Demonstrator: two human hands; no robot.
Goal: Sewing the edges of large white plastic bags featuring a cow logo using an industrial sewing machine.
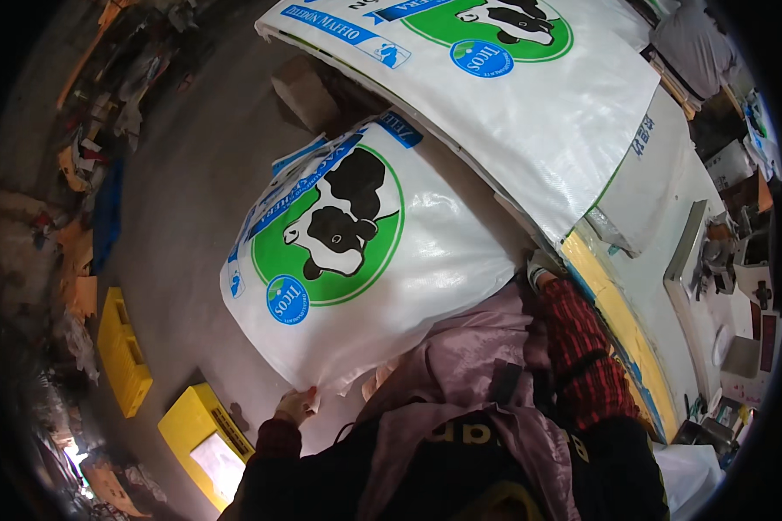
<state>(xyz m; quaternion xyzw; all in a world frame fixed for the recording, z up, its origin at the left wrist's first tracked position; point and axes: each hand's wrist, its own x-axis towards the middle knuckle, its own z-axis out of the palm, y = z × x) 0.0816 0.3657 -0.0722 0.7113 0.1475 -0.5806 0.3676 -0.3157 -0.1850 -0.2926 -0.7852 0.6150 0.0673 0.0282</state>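
Observation:
A large white woven sack [426, 260] printed with a black-and-white cow on a green circle hangs in front of me. My left hand [297, 405] pinches its lower left corner. My right hand [540, 271], in a light glove at the end of a red plaid sleeve, grips the sack's right edge beside a table. A second sack [539, 95] of the same print lies flat on the table behind it.
A long table [660, 286] with a yellow front edge runs along the right, carrying tools and small parts. Two yellow crates [123, 351] stand on the grey floor at the left. A cardboard box [304, 91] sits under the table's far end. Scraps line the left wall.

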